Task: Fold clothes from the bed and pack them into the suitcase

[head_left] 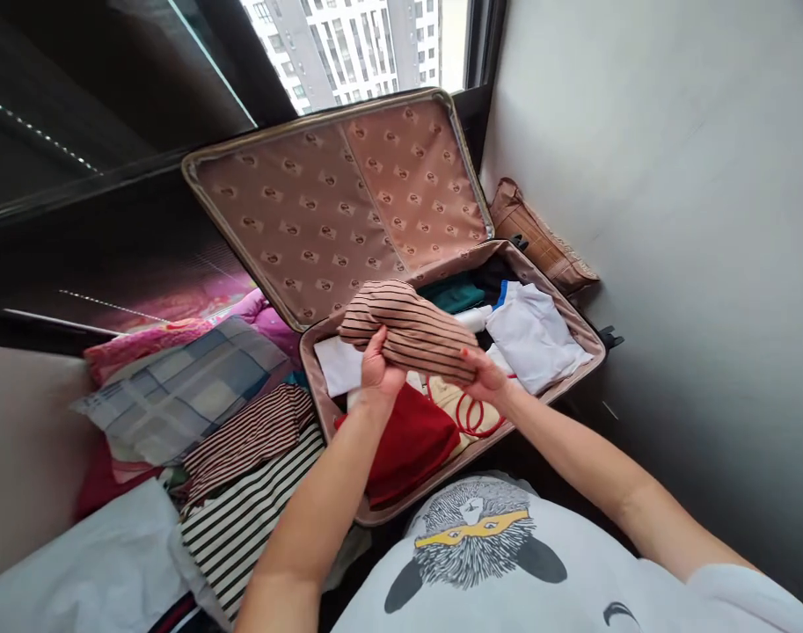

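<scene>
A folded pink garment with dark stripes is held up over the open suitcase. My left hand grips its near left side, thumb on top. Around its right end my right hand is closed, with a red-tipped finger or nail showing. Beneath them in the suitcase lie a red folded cloth, a cream piece with red rings and a white garment with a blue edge. A dark green cloth and a white bottle-like object sit farther back, partly covered.
The raised suitcase lid leans toward the window. Left of the suitcase are piled clothes: a blue checked piece, a brown striped one and a black-and-white striped one. A brown package stands between suitcase and wall.
</scene>
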The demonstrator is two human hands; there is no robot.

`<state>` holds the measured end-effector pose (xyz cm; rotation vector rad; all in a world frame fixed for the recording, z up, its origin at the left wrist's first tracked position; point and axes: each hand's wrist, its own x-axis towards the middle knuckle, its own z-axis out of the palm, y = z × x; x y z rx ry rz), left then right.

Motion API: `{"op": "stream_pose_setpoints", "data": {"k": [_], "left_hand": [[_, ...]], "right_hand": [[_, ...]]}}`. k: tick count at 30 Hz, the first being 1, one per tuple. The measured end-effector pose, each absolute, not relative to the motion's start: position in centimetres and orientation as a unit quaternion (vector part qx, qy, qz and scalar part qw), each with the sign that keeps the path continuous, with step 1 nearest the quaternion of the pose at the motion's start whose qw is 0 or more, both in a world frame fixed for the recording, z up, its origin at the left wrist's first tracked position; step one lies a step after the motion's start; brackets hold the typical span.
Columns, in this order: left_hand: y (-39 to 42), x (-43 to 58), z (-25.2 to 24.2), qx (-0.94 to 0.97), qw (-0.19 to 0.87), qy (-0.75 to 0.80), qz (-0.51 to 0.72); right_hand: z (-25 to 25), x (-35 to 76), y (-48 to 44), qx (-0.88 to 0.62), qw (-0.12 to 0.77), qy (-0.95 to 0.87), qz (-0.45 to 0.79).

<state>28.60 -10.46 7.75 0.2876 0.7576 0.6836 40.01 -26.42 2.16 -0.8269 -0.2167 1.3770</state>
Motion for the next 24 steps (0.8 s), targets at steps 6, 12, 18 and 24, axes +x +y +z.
{"op": "stream_pose_setpoints", "data": {"k": [6,12,18,24], "left_hand": [[-12.1,40.8,2.8,0.165,0.86,0.355,0.327],[-12.2,45.4,-1.7,0.283,0.77,0.543,0.177],[-11.5,42.2,-2.9,0.685,0.507,0.505,0.136],[-7.3,45.4,-5.1,0.894,0.298,0.335,0.01]], "right_hand": [[0.5,57.4,-25.1,-0.536,0.7,-0.146,0.449],[-1.6,67.9,-21.7,-0.804,0.384,-0.361,0.273],[-4.9,64.8,-21.6,-0.901,0.141,-0.393,0.117],[-8.3,62.7,-19.4,-0.899,0.144,-0.374,0.177]]}}
